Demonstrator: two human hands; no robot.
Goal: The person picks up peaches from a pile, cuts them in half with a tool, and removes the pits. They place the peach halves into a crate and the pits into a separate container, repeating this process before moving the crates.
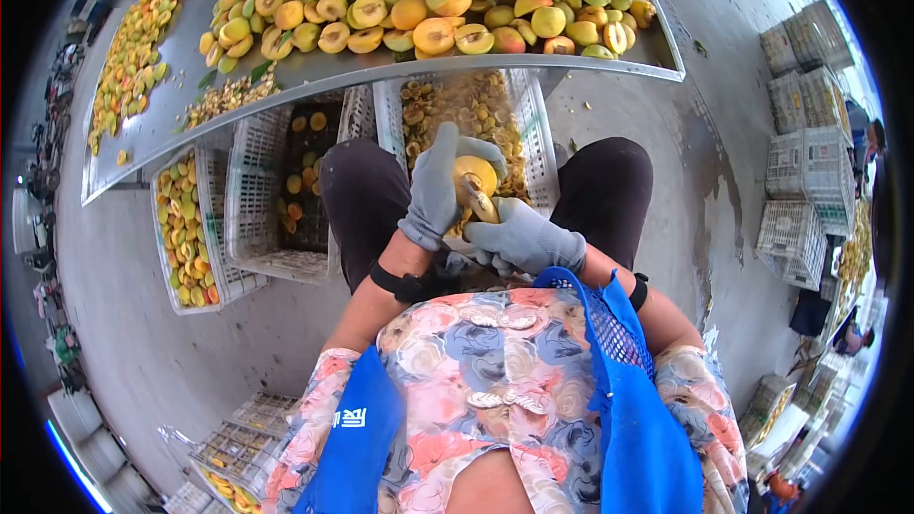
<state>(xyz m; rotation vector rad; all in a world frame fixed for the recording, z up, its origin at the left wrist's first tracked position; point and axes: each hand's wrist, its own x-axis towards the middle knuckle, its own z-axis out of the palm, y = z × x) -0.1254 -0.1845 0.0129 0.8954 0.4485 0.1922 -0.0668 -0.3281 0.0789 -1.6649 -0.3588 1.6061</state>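
My left hand (436, 186), in a grey glove, is closed around a yellow peach half (473, 171) held between my knees. My right hand (529, 238), also gloved, is closed on a short tool with a pale yellowish handle (482, 207). The tool's tip meets the cut side of the peach; its exact shape is hard to make out. Below both hands stands a white crate (539, 138) of brown-yellow peach scraps (457, 105). Beyond them, a metal table (314, 74) bears a heap of halved peaches (433, 5).
On my left are a crate of peach halves (190, 228) and a white crate (249, 195) beside a dark container with a few halves (303, 181). Small pits or scraps (228, 100) lie along the table edge. Stacked crates (809, 162) line the right, with people beyond.
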